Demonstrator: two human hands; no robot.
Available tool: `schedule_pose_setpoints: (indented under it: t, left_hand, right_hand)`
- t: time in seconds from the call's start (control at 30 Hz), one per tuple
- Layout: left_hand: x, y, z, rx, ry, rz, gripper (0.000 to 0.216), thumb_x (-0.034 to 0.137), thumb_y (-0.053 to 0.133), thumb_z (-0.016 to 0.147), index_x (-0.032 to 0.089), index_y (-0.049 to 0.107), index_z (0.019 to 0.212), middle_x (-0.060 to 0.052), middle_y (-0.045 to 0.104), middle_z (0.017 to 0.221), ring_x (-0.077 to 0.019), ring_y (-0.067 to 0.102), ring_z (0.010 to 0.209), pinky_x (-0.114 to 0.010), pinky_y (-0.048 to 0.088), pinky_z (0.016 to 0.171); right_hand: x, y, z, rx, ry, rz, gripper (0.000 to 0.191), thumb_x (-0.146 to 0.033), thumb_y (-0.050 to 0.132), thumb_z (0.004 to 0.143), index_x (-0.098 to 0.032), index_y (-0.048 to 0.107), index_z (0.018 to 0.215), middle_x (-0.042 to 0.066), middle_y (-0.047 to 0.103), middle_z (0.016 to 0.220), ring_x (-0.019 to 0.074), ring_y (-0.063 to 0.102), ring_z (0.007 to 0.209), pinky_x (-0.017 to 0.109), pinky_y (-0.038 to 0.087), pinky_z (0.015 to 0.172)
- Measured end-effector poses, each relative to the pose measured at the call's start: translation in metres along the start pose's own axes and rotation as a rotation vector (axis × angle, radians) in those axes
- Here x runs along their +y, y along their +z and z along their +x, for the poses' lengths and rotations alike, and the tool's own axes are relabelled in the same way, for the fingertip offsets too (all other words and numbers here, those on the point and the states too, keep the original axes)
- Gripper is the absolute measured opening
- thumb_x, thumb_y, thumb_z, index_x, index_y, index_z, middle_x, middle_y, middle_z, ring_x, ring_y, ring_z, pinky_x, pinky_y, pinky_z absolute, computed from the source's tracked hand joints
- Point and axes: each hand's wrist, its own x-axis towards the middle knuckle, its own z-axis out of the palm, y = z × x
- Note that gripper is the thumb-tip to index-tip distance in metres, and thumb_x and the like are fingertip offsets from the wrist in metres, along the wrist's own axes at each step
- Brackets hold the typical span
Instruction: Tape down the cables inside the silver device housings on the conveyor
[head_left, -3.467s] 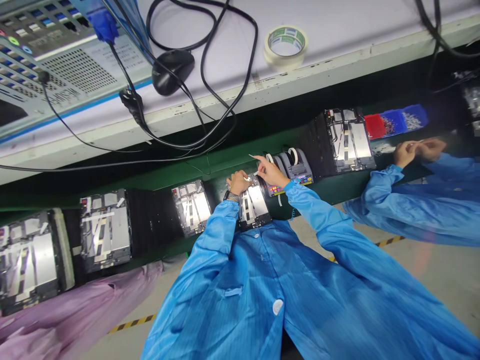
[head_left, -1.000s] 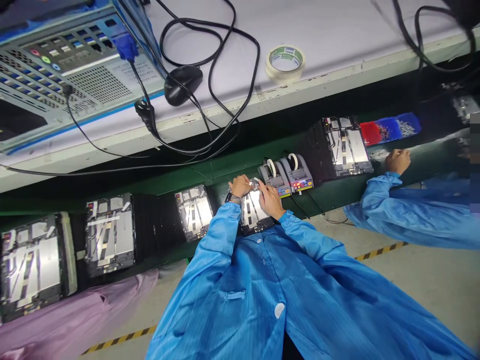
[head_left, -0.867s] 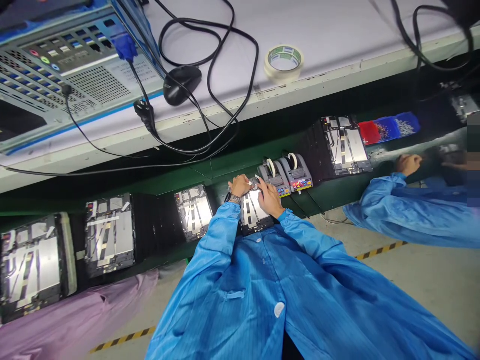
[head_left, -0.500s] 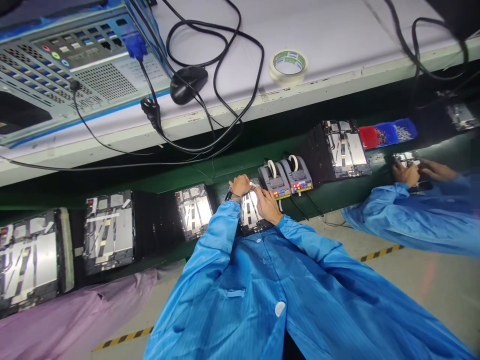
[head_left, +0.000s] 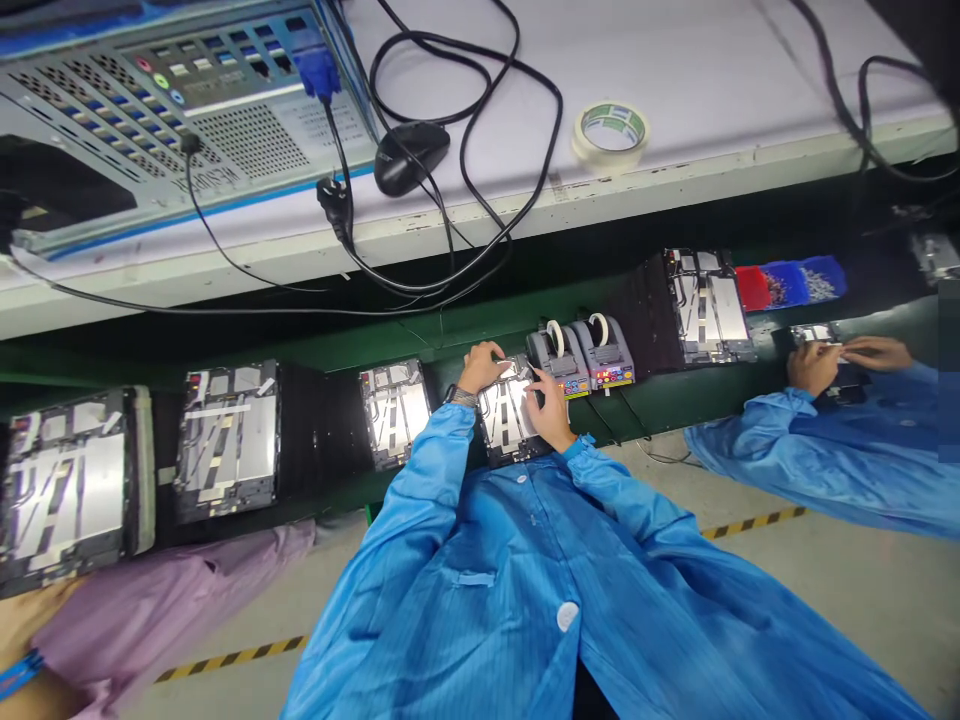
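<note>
The left hand (head_left: 480,368) is curled narrowly over the far edge of a metal-backed device panel (head_left: 508,425), and the right hand (head_left: 551,418) is bent against its right side, with the fingertips close to the far corner. Whether anything is pinched cannot be told. The panel lies on a green-edged ledge (head_left: 450,330), directly in front of the blue-sleeved person. Two grey tape dispensers (head_left: 581,355) stand just to the right, and similar panels (head_left: 226,440) are lined up on both sides. Farther right, a co-worker's hands (head_left: 814,368) are held over another panel, near red and blue bins (head_left: 784,287). On the white surface (head_left: 697,60) beyond lie a computer chassis (head_left: 150,110), a mouse (head_left: 411,158), black cables (head_left: 480,130) and a roll of masking tape (head_left: 611,133).
</note>
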Motion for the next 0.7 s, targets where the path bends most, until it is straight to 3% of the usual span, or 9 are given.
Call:
schedule_pose_setpoints:
  t: [0.13,0.27,0.43,0.7]
  left_hand:
    - [-0.049,-0.02,-0.03,0.278,-0.06,-0.28,0.013,0.022,0.071,0.085,0.024,0.063,0.095,-0.006,0.069,0.108,-0.0216,0.066,0.106,-0.038,0.049,0.1]
    - [-0.081,-0.012,-0.078,0.366,-0.276,-0.435,0.017,0.023,0.067,0.087,0.024,0.061,0.103,-0.005,0.07,0.104,-0.0188,0.069,0.099,-0.034,0.055,0.09]
    - [-0.079,0.022,-0.113,0.366,-0.3,-0.584,0.026,0.025,0.068,0.088,0.023,0.057,0.111,-0.008,0.068,0.119,-0.0175,0.07,0.101,-0.033,0.056,0.089]
    - [-0.066,0.035,-0.098,0.341,-0.28,-0.58,0.033,0.029,0.07,0.089,0.022,0.057,0.119,-0.011,0.067,0.128,-0.0177,0.069,0.106,-0.031,0.054,0.09]
  right_hand:
    - [-0.009,0.01,0.008,0.001,0.099,0.131,0.044,-0.022,0.055,0.094,-0.022,0.052,0.139,0.006,0.072,0.1,0.0259,0.066,0.098,0.045,0.051,0.097]
    - [-0.02,0.036,0.025,-0.197,-0.064,0.038,0.059,-0.016,0.059,0.089,-0.022,0.048,0.147,0.01,0.069,0.116,0.0299,0.06,0.114,0.048,0.044,0.105]
    - [-0.021,0.061,0.047,-0.406,-0.195,-0.078,0.063,-0.009,0.051,0.09,-0.019,0.046,0.152,0.011,0.068,0.107,0.0317,0.057,0.108,0.049,0.043,0.1]
    - [-0.018,0.068,0.073,-0.435,-0.173,0.024,0.064,-0.006,0.05,0.087,-0.021,0.048,0.149,0.005,0.067,0.098,0.0263,0.059,0.1,0.041,0.043,0.098]
